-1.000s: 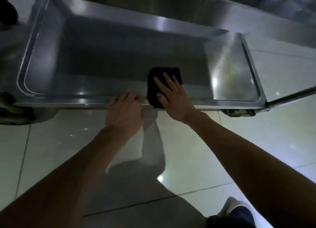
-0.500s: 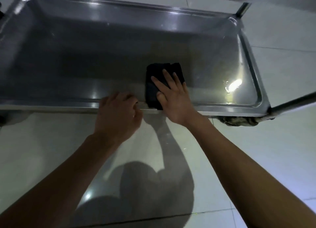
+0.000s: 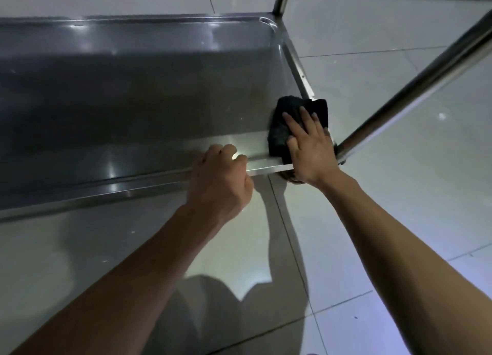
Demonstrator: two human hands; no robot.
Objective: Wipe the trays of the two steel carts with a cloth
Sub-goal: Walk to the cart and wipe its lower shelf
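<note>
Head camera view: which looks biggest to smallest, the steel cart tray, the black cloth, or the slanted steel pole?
1. The shiny steel cart tray, plainly largest.
2. The slanted round steel pole; nearness to the camera may enlarge it.
3. The folded black cloth, partly covered by the right hand.

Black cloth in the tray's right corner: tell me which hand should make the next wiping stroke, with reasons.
Right. The right hand already presses flat on the black cloth inside the tray; the left hand grips the near rim, probably steadying the cart.
</note>
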